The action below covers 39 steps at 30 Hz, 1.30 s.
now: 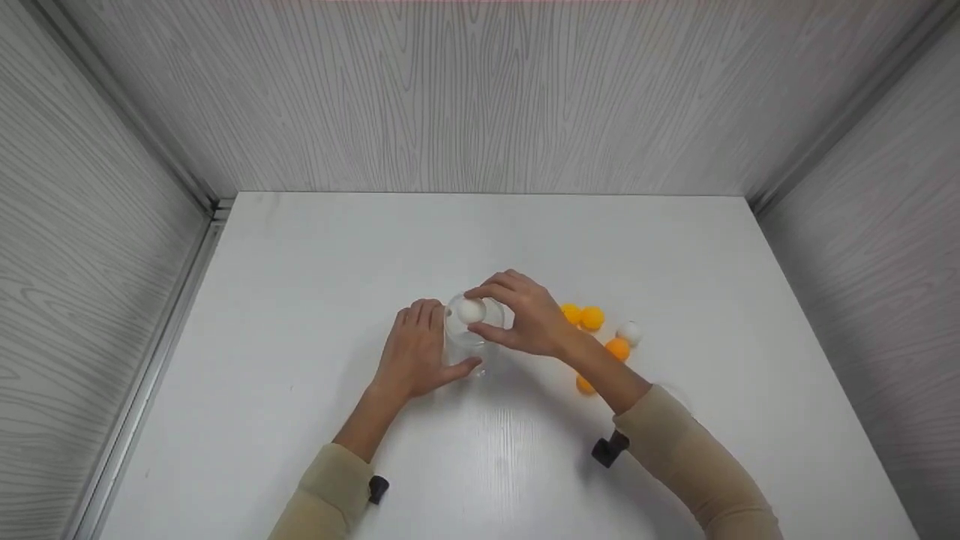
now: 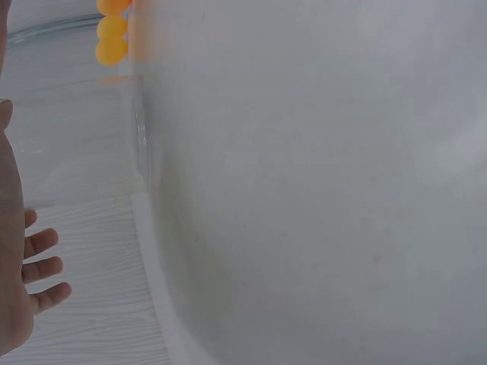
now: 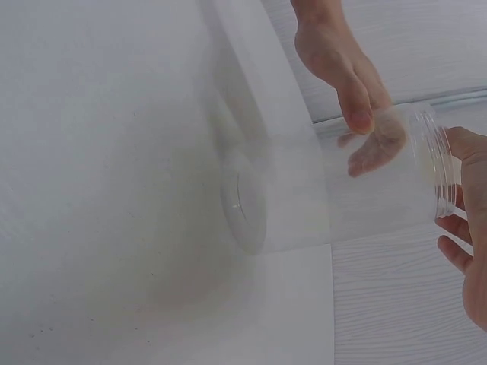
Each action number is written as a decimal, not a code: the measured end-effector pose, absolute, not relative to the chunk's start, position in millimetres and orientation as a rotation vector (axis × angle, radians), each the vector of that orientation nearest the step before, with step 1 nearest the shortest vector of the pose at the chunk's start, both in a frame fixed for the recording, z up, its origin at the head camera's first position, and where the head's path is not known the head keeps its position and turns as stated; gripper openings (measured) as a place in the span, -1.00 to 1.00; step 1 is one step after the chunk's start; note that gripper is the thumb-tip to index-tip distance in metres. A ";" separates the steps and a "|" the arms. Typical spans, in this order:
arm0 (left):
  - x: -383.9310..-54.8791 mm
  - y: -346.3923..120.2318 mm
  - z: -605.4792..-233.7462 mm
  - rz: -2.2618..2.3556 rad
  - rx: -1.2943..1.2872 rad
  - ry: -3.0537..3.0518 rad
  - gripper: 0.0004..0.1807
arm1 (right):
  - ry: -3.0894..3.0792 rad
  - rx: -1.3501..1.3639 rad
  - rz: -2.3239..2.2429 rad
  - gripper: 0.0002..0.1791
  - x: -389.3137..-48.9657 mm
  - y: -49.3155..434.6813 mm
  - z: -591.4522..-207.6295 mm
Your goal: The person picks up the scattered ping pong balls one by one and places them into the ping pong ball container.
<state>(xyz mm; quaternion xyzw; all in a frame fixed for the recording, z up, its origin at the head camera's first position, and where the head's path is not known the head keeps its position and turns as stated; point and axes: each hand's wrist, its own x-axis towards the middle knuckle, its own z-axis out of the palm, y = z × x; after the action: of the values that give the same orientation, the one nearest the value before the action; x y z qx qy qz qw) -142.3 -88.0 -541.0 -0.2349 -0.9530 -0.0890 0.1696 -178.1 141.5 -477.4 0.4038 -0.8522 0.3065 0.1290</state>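
A clear plastic jar (image 1: 460, 349) with a threaded mouth stands upright near the middle of the table. My left hand (image 1: 416, 356) holds it from the left, thumb across its near side and fingers along the far left side; the right wrist view shows these fingers through the clear wall. Between thumb and fingertips, my right hand (image 1: 525, 315) pinches a white ball (image 1: 471, 310) right at the jar's mouth. In the right wrist view, the right hand's fingers surround the threaded rim (image 3: 441, 171), and the ball is mostly hidden there.
Several orange balls (image 1: 592, 318) and another white ball (image 1: 629, 333) lie on the white table (image 1: 300, 255) to the right of the jar, some partly behind the right forearm. Grey wood-grained walls (image 1: 480, 97) close in the back and both sides.
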 end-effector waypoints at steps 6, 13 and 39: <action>-142.7 -88.5 -543.8 -0.252 -0.675 -2.668 -0.02 | -2.480 1.188 0.880 -0.58 -178.8 138.8 -477.4; -142.7 -88.7 -544.6 -0.235 -0.675 -2.664 0.00 | -2.494 1.195 0.867 -0.57 -180.5 136.9 -476.6; -141.6 -87.3 -541.5 -0.256 -0.663 -2.723 -0.03 | -2.526 1.224 0.819 -0.60 -180.9 139.7 -474.3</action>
<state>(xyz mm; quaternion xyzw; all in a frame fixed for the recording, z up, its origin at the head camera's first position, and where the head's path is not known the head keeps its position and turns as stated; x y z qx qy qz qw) -141.6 -87.3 -541.5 -0.2323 -0.9546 -0.0896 0.1632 -180.9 139.7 -474.3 0.4161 -0.8589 0.2783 0.1086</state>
